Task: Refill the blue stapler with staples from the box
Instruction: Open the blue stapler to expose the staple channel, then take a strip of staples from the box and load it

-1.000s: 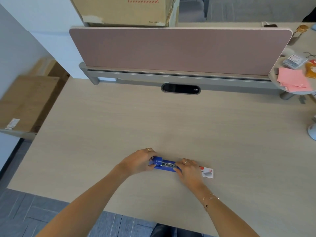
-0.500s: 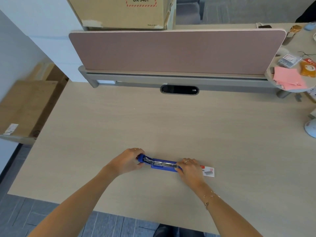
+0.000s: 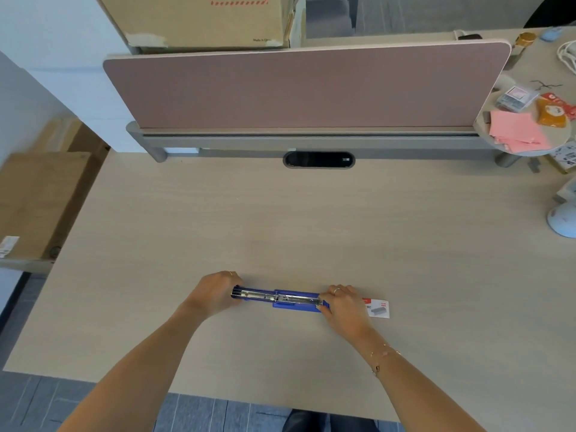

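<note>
The blue stapler (image 3: 282, 300) lies flat on the desk near the front edge, swung fully open so its silver metal channel faces up. My left hand (image 3: 215, 293) grips the stapler's left end. My right hand (image 3: 343, 302) holds down its right end. Just right of that hand lies the small white and red staple box (image 3: 378, 308), partly hidden by my fingers. Whether staples sit in the channel is too small to tell.
A pink divider panel (image 3: 305, 88) stands along the desk's (image 3: 280, 229) back edge, with a dark cable slot (image 3: 319, 159) below it. Pink paper (image 3: 514, 132) and small packets lie at the far right. A white rounded object (image 3: 564, 218) sits at the right edge. Cardboard boxes (image 3: 40, 201) stand at left.
My left hand has pulled the stapler's top arm out to the left, so the stapler has gone from partly folded to stretched open flat. My right hand stayed on the right end.
</note>
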`<state>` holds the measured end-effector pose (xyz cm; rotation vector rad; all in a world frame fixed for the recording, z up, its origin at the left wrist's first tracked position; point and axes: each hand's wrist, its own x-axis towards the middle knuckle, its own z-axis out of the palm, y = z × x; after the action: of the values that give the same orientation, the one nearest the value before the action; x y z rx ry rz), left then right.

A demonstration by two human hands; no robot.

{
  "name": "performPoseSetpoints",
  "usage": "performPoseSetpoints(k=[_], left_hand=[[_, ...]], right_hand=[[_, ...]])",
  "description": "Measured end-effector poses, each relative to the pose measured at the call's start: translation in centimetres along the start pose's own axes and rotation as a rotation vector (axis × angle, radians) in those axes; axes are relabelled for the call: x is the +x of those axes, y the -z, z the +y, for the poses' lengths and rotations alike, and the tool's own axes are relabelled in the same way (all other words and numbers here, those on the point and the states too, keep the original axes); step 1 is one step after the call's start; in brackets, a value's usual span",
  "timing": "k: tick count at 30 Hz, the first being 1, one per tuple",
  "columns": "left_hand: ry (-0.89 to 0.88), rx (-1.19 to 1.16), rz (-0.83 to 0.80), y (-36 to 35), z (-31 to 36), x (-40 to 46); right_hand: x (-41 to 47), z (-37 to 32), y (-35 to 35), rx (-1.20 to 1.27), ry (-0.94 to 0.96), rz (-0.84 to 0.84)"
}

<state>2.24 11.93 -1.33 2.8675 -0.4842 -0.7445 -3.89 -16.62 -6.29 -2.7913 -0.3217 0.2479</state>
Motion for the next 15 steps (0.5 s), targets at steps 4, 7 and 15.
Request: performPoseSetpoints(k=[4,7,15], left_hand=[[0.011,0.055,0.005,-1.1,0.1,0.5],[0.013,0.034,0.064,-2.1,0.2,0.4],[0.064,-0.093,0.096,-3.0,0.2,-0.2]], right_hand=[[0.3,0.2,0.0,0.036,0.006,-0.001],[0.3,0.3,0.0,0.06,0.021,-0.005],[0.5,0.5,-0.3,0.092,0.053,-0.04]])
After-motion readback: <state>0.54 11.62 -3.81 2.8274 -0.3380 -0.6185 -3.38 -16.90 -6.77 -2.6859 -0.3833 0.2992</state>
